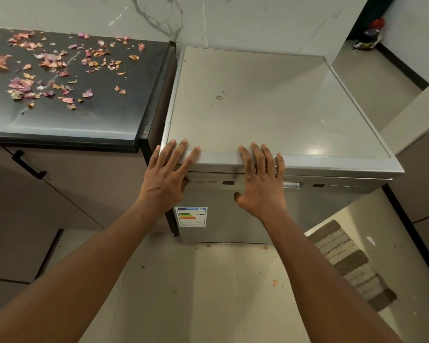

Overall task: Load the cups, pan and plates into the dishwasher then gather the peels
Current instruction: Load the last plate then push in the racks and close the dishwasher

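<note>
A silver dishwasher stands with its door closed at the right of a dark counter, both of a person's hands laid on its near top edge. The left hand rests with fingers straight over the near left corner, its thumb down by the control buttons; the right hand lies flat just to the right, fingers spread over the front lip. Neither grip holds anything: both are released and pressing lightly. No cups, pan or plates are in sight, so the loading appears to be over and the door pushed shut, though what is inside cannot be seen. Pink and orange peels lie scattered across the far and left parts of the counter, well apart from the hands, and a few scraps dot the floor near the machine. An energy label shows on the door, and a striped mat lies at right. The remaining step looks to be gathering the peels, which would call for moving left to the counter and sweeping the thin, light flakes together.
</note>
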A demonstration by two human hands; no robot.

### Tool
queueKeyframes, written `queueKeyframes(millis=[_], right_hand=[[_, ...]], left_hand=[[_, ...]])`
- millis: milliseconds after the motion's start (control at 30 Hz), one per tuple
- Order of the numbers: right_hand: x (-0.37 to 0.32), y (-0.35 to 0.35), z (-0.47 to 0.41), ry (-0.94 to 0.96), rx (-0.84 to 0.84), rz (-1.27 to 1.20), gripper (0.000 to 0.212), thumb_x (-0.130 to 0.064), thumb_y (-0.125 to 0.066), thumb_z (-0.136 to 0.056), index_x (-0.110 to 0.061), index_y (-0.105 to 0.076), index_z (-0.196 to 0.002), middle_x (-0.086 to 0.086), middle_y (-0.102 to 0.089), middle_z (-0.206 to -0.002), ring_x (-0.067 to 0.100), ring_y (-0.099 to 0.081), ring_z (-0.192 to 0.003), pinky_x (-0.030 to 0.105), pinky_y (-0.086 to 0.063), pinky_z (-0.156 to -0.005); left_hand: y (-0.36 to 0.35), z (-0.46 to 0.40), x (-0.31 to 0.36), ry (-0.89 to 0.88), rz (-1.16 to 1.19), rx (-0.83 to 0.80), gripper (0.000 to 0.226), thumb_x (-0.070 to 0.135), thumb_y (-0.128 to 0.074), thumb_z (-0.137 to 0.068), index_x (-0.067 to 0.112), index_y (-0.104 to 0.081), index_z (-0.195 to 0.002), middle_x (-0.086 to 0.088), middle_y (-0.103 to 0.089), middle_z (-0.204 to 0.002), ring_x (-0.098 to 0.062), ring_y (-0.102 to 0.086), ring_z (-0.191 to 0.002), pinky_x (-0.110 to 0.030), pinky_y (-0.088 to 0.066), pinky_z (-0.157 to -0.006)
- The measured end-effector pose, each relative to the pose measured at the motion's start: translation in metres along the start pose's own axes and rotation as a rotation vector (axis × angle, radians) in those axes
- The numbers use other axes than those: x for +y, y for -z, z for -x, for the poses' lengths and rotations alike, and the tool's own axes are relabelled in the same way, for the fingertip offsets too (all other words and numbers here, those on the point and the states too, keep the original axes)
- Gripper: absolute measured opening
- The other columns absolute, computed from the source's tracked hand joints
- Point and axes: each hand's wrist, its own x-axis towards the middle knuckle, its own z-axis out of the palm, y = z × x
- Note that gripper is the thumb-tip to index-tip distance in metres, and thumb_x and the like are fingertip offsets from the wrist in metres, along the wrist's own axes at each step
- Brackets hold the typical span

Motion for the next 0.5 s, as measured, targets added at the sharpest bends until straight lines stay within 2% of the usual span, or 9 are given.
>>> queueKeyframes(millis=[500], right_hand=[[-0.0013, -0.0014, 0.0004, -0.014, 0.010, 0.026, 0.127, -0.040, -0.084, -0.064, -0.026, -0.005, -0.162, 0.007, -0.009, -0.167, 0.031, -0.001, -0.158, 0.057, -0.003, -0.126]], left_hand=[[0.0034, -0.0010, 0.0021, 0.016, 0.023, -0.041, 0.098, 0.031, -0.077, -0.081, 0.025, -0.019, -0.160, -0.012, -0.022, -0.163, -0.037, -0.016, -0.151, -0.059, -0.018, -0.122]])
